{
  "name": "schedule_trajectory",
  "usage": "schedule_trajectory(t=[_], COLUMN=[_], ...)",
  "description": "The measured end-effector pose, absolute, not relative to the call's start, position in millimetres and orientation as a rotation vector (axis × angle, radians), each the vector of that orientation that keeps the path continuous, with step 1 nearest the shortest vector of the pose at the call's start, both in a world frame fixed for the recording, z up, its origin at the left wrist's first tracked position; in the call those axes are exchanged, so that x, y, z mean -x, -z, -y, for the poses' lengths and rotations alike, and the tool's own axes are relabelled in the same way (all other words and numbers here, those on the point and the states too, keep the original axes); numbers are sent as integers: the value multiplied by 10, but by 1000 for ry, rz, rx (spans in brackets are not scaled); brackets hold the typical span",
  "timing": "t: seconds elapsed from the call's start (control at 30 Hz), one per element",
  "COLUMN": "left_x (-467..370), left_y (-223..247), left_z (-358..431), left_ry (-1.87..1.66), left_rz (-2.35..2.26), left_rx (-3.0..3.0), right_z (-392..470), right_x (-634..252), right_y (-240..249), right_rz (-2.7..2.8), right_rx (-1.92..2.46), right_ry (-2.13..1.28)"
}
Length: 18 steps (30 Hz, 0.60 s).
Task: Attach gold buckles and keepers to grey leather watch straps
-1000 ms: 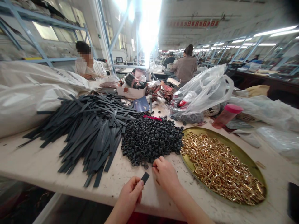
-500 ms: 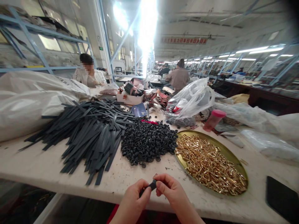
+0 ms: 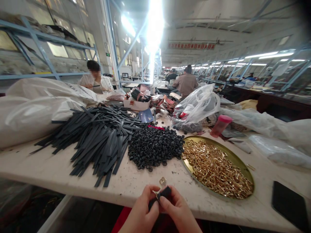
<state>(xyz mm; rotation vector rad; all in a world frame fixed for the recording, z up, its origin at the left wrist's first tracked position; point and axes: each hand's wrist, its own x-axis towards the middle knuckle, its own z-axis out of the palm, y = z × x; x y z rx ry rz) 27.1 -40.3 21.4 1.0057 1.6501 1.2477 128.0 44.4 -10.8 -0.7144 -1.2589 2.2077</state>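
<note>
Left hand (image 3: pixel 145 209): my thumb and fingers are closed on one end of a short dark strip (image 3: pixel 166 192), near the table's near edge.
Right hand (image 3: pixel 177 204): my thumb and fingers pinch the same strip, just beside the left fingertips.
Strip: it runs between both hands, partly hidden by my fingers; a glint of gold shows at it, too small to make out.
Buckle (image 3: pixel 162 181): a small pale-gold piece, just beyond my fingertips.
Rings (image 3: pixel 155 149): a heap of small black loops on the table (image 3: pixel 55 170), beyond the buckle, with a red strap (image 3: pixel 156 127) across its far side.
Long strips (image 3: pixel 102 142): a dark, fanned pile left of the rings, some ends pointing towards me.
Tray (image 3: pixel 236 151): oval and gold-coloured, right of the rings, bearing many shiny gold pieces (image 3: pixel 216 170).
Slab (image 3: pixel 290 205): flat and black, at the near right.
Jar (image 3: pixel 220 127): pink-lidded, lying tilted beyond the tray.
Clear bag (image 3: pixel 200 105): left of the jar and farther off.
Card (image 3: pixel 146 115): blue, beyond the rings, near a white box (image 3: pixel 136 105).
Sacks (image 3: pixel 36 113): white, at the left.
Co-workers: one person (image 3: pixel 96 79) sits at the far left, another (image 3: pixel 187 81) is farther off, right of centre.
</note>
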Motion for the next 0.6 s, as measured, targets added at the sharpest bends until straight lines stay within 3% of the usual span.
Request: schedule_trajectory(t=[0.3,0.5,0.6], left_x=[-134,-80,-71], left_y=[-64,-66,-55], left_z=[361,332,317], left_ry=[-1143,-936,-829], left_rz=[-1662,-1872,-1945], left_rx=[-876,-947,-979], right_z=[-497,-486,-470], right_x=[-1301,-1274,-1294], right_y=[193,369,413], right_rz=[740,795,789], right_rx=[688,806,785], right_ry=[-2585,-2531,-2684])
